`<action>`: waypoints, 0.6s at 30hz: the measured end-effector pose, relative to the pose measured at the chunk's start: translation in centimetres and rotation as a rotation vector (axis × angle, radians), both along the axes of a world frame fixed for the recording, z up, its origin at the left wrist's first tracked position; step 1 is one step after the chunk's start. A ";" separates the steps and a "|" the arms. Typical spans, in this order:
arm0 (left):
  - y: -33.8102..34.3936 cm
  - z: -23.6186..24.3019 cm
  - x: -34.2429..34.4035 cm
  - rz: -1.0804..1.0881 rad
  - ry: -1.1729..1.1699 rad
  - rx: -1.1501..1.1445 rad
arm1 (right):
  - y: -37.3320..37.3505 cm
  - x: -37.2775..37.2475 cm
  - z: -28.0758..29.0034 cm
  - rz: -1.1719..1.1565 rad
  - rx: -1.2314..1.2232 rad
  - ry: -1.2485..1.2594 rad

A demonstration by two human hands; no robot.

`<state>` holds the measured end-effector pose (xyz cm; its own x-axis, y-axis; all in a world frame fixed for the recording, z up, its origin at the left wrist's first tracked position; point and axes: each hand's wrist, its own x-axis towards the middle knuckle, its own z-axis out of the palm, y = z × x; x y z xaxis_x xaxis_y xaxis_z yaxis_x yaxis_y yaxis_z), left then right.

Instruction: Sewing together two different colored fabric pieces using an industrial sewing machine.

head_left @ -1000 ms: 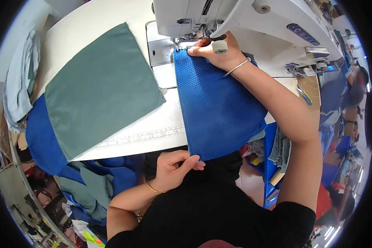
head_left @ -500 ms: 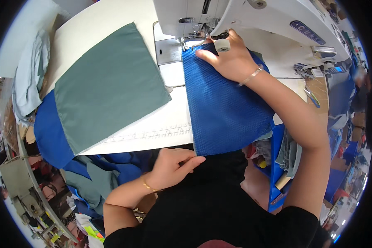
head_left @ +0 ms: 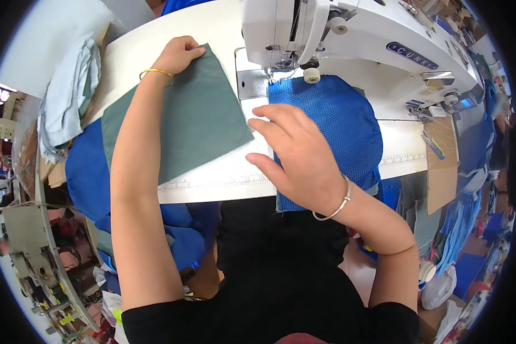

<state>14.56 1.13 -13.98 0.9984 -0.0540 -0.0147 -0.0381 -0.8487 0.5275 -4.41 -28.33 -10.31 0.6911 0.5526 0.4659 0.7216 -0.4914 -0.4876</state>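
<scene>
1. Currently left hand (head_left: 181,55) pinches green panel (head_left: 206,109) at far corner, on white table (head_left: 133,54).
2. Right hand (head_left: 299,156) empty, spread out, over blue mesh panel (head_left: 344,117).
3. Blue mesh panel's far-left corner sits by sewing machine (head_left: 264,31).

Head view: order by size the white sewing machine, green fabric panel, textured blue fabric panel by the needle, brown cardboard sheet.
White sewing machine
Green panel, blue panel: too close to rank, both partly covered
Brown cardboard

I counted two hands (head_left: 301,157), two bracelets (head_left: 156,70), one sewing machine (head_left: 378,34), one desk (head_left: 212,23), one green panel (head_left: 200,109) at the left hand (head_left: 179,55) and one blue mesh panel (head_left: 350,120) by the right hand (head_left: 301,157).
</scene>
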 end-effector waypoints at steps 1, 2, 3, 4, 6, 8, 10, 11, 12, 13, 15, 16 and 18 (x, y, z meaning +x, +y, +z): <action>0.2 1.0 -0.7 0.008 0.034 -0.185 | 0.5 0.0 -0.1 -0.007 0.056 0.065; 0.3 2.0 -1.4 0.016 0.064 -0.365 | 1.0 0.2 -0.2 0.005 0.125 0.099; 0.2 3.1 -2.3 0.013 0.061 -0.357 | 1.8 0.5 -0.3 0.016 0.150 0.058; 0.2 4.1 -3.2 -0.017 -0.001 -0.427 | 2.9 0.8 -0.4 -0.025 0.280 0.144; -0.1 6.2 -5.0 -0.052 -0.072 -0.481 | 5.3 2.1 -0.4 -0.099 0.438 0.137; -0.5 8.2 -6.7 -0.071 -0.144 -0.590 | 8.0 3.2 -0.1 -0.181 0.485 0.021; -1.1 9.7 -8.2 -0.060 -0.156 -0.646 | 10.5 4.1 0.3 -0.308 0.579 -0.139; -1.4 10.3 -8.9 -0.072 -0.186 -0.662 | 11.4 4.4 0.6 -0.304 0.593 -0.146; -1.7 10.8 -9.4 -0.086 -0.195 -0.700 | 12.2 4.6 0.8 -0.323 0.672 -0.138; -1.9 11.2 -9.9 -0.083 -0.202 -0.687 | 12.9 4.8 1.0 -0.342 0.748 -0.129; -2.1 11.9 -10.8 -0.143 -0.235 -0.781 | 13.9 4.8 1.2 -0.386 0.822 -0.152; -2.0 12.2 -11.1 -0.155 -0.224 -0.786 | 14.1 4.8 1.3 -0.399 0.868 -0.139; -1.9 12.5 -11.6 -0.208 -0.225 -0.828 | 14.4 4.7 1.5 -0.411 0.985 -0.132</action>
<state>2.96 -0.77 -1.53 0.9418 -0.1409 0.3051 -0.3259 -0.1621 0.9314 0.26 -13.89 -8.84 0.6503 -0.3700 0.6635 0.6664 -0.1415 -0.7321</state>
